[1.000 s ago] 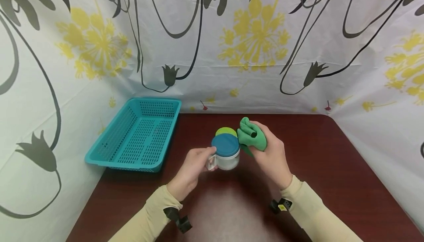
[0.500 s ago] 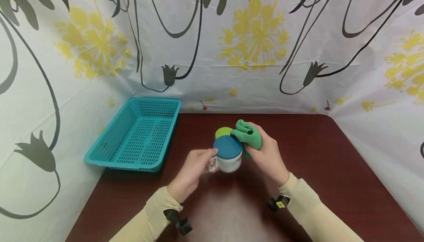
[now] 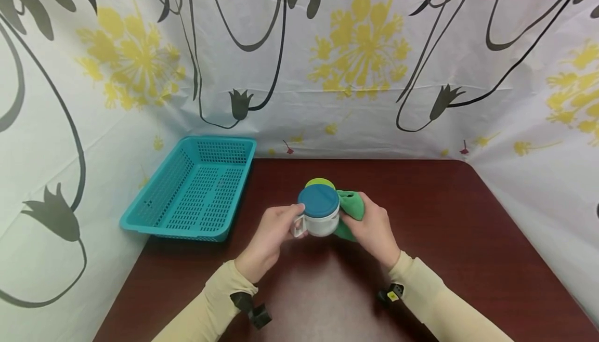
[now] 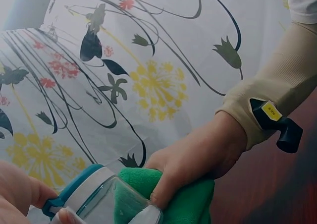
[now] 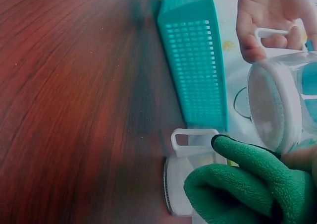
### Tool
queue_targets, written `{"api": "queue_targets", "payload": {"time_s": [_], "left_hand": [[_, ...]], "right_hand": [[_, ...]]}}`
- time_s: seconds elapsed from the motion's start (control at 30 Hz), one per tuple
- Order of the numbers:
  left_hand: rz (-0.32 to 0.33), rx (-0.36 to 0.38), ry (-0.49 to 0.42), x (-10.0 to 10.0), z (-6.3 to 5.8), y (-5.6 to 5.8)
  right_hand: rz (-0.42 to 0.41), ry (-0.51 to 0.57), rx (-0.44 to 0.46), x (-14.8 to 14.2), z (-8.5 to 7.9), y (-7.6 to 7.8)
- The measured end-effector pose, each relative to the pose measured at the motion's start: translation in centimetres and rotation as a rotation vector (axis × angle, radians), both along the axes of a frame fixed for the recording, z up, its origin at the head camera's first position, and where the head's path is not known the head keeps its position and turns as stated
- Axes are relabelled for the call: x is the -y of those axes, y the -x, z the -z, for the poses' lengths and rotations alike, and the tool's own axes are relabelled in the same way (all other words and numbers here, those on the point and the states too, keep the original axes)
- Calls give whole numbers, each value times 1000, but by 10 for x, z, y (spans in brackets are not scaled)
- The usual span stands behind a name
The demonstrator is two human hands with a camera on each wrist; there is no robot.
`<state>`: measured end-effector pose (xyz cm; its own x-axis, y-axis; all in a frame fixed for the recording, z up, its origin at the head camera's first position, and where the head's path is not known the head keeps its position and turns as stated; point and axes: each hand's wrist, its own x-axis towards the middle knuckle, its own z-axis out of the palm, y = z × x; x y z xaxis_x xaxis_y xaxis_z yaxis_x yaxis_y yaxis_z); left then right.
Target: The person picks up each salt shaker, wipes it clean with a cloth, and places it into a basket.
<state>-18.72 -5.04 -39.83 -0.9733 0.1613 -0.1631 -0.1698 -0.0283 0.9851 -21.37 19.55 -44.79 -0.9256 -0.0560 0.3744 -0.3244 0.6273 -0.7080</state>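
"Between the fingers of the left hand (image 3: 269, 235) and those of the right hand (image 3: 374, 234), what do you make out?"

"A clear blue-lidded jar (image 3: 323, 226), held up off the surface (image 3: 444, 227). The left fingers are clamped on its white handle (image 3: 298, 226), with the thumb at the edge of the blue lid (image 3: 320, 200)."

"And the right fingers?"

"Clamped as well, on a folded green cloth (image 3: 353, 206). It lies against the jar's side, across from the left fingers."

"Which way is the jar turned?"

"The lid shows to the head camera, while the right wrist view catches its pale base."

"What sits just past both sets of fingers?"

"A second jar (image 5: 183, 189) with a lime-green lid (image 3: 320, 181). From the head it's mostly hidden behind the first, but the right wrist view shows it standing on the surface, with a white handle of its own."

"Farther out, left of the left fingers?"

"A teal basket (image 3: 201, 196) with slotted walls and floor, at the far left of the surface."

"And farthest from the fingers?"

"A white backdrop (image 3: 299, 77) with yellow blooms and dark, looping stems, hanging beyond the surface and along both sides"
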Motion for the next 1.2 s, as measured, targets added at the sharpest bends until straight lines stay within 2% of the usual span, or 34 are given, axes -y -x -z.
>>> {"api": "queue_targets", "payload": {"time_s": [0.23,0.5,0.67,0.8,0.9,1.07,1.2], "left_hand": [[17,9,10,-2,3,1],[73,14,27,-8,9,-2],[107,10,39,-11,10,-5],[119,4,43,-12,10,-7],[126,0,45,-12,9,-8],[144,3,47,-12,9,-8],[129,21,37,-13,9,-7]], "right_hand": [[28,11,-7,0,-1,2],[50,75,-61,-5,-14,6],[20,156,-87,-8,-26,7],[-22,176,-96,-9,-33,6],[-45,173,-100,-8,-38,3],[-78,177,-98,1,-56,-12],[-125,195,-66,4,-64,-20]]}}
